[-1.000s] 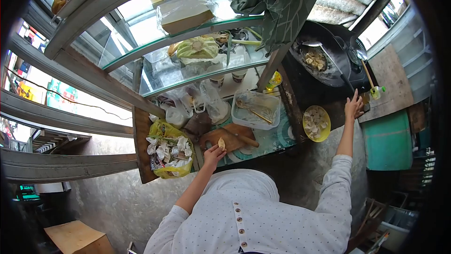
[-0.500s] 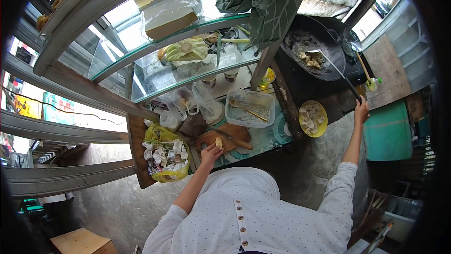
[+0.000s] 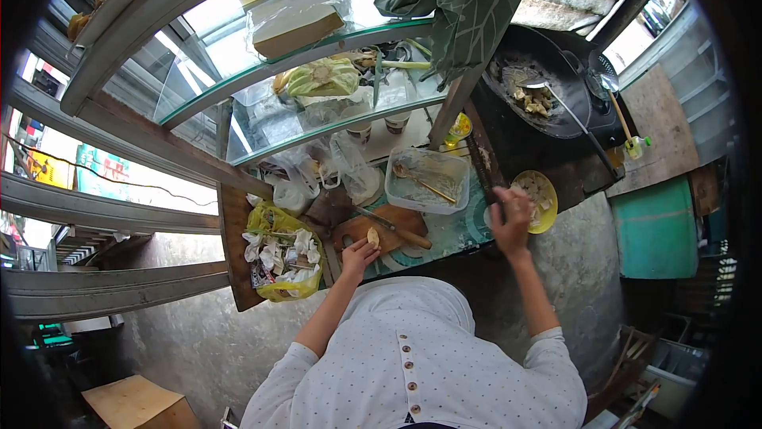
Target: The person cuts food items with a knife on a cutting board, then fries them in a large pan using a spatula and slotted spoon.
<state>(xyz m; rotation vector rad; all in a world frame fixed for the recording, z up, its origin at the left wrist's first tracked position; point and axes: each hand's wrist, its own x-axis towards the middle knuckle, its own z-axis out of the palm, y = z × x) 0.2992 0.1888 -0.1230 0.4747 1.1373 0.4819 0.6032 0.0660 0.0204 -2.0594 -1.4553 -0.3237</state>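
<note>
My left hand pinches a small pale-yellow piece of food over the wooden cutting board. A knife with a wooden handle lies across that board. My right hand is in the air just left of the yellow bowl, its fingers apart and nothing visible in them. Whitish chunks fill the bowl, partly hidden by the hand. In the black wok, a metal spatula rests by some cooked food, its handle leaning over the rim.
A clear plastic tub with a wooden-handled spoon sits behind the board. On the left stands a yellow trash bag. A glass display case holds cabbage. A strainer lies right of the wok.
My right hand has let go of the spatula handle and moved left to beside the yellow bowl. The left hand still holds the food piece over the board. The view has shifted slightly.
</note>
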